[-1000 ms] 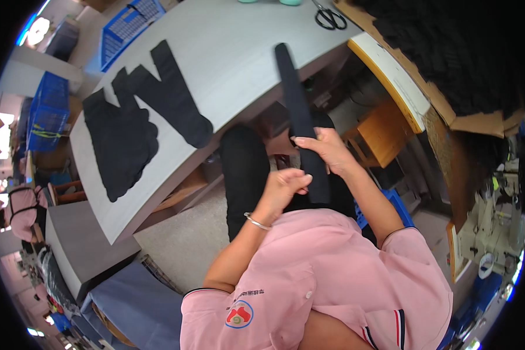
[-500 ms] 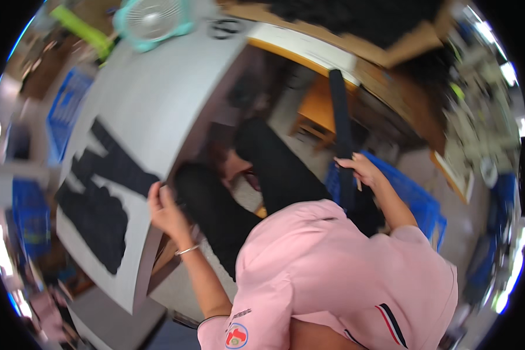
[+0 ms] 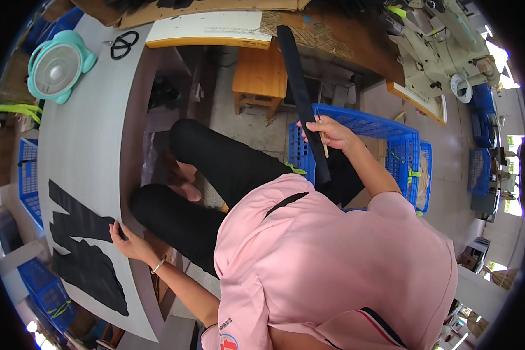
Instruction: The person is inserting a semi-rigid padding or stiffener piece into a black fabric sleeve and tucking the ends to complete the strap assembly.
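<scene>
Inspector: Black fabric strip [image 3: 302,99], long and narrow, is held in the right hand [image 3: 332,133], fingers closed around it together with a thin wooden stick [image 3: 323,146]. It runs up from the lap, over the blue plastic crate [image 3: 391,131], toward the upper edge of view.

Clerk: And the other hand?

Inspector: Left hand [image 3: 129,242] rests at the edge of the grey bench [image 3: 87,134], fingertips pressed flat on the nearest of the black cut fabric pieces [image 3: 81,245]. That grip is spread, not pinching.

Clerk: Where do those pieces lie?

Inspector: On the bench at the person's left, several overlapping, close to the bench edge.

Clerk: Other items on the bench?

Inspector: Teal desk fan [image 3: 58,65] at the far end, black scissors [image 3: 122,44] just beyond it, well apart from the pieces.

Clerk: Surroundings?

Inspector: Wooden stool [image 3: 260,76] on the floor ahead of the knees. Sewing machine [image 3: 443,52] at upper right. Further blue crates [image 3: 29,175] beyond the bench on the left. Person is seated, pink shirt, black trousers.
</scene>
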A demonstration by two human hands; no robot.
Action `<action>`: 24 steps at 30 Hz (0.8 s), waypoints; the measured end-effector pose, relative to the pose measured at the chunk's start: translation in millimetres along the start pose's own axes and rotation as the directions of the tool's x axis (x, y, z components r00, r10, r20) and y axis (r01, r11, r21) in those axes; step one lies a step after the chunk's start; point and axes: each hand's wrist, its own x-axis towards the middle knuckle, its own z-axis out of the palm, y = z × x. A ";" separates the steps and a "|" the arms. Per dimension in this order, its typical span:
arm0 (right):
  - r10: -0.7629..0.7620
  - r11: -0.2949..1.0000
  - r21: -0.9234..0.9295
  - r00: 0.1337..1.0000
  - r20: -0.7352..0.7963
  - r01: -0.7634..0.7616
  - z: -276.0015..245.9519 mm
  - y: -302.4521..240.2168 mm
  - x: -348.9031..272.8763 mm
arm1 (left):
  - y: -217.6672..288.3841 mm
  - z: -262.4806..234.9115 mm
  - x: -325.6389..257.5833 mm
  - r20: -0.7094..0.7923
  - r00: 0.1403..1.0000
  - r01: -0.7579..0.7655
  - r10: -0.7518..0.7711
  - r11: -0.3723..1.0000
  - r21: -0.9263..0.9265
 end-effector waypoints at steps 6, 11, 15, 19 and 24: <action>-0.013 1.000 0.006 1.000 -0.018 0.013 -25.2 17.7 -6.4 | 4.9 7.6 1.3 -0.050 0.997 -0.054 0.054 0.999 0.003; 0.019 0.986 -0.161 0.996 -0.085 -0.033 -41.5 49.8 -24.4 | 9.4 0.7 -3.2 -0.067 0.995 -0.060 0.068 0.993 0.103; 0.133 0.977 -0.120 0.947 -0.292 -0.174 -57.2 72.3 -59.6 | 33.9 -0.5 -4.7 -0.045 0.996 0.080 -0.080 0.997 -0.002; 0.116 0.954 -0.246 0.966 -0.231 -0.173 0.5 29.2 -52.0 | 123.4 11.7 -20.1 0.087 0.994 0.103 -0.073 0.905 -0.413; -0.009 0.985 -0.172 0.997 0.081 0.023 126.4 -45.5 0.1 | 233.3 13.7 -59.0 0.834 0.539 0.694 0.118 0.498 -0.519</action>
